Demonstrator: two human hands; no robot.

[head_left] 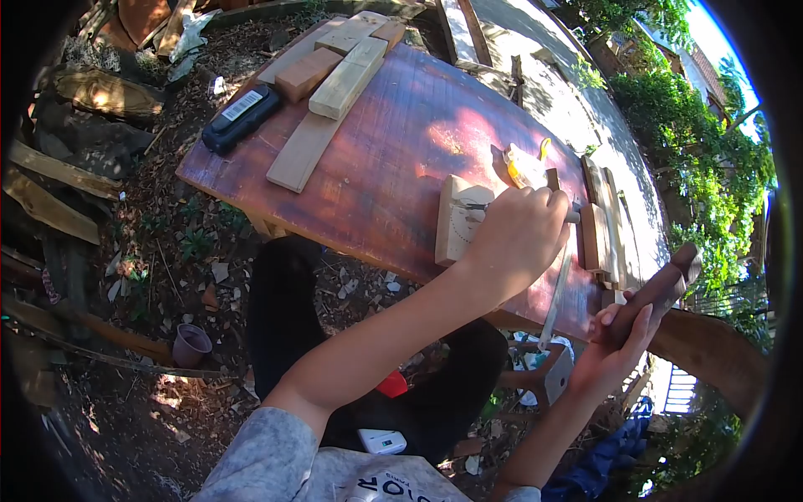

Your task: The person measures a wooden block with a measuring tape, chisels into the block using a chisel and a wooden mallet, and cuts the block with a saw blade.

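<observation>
My left hand (520, 238) is closed around a chisel (573, 216), whose handle end sticks out past the fingers. Its narrow metal tip meets the face of a pale wooden block (456, 234) at the table's near edge. A dotted curve is marked on that block. Off to the right and raised beyond the table, my right hand (617, 339) grips a dark wooden mallet (657, 293), tilted up to the right. Between the hands lies a thin, pale blade-like strip (556, 293). Just behind my left hand is a clear and yellow item (525, 167) that I cannot make out.
Wooden planks and blocks (347, 79) lie at the table's (393, 142) far left, beside a black case (242, 117) with a label. More wood pieces (595, 238) stand along the right edge. A plastic pot (191, 345) and scrap timber (54, 205) lie on the ground.
</observation>
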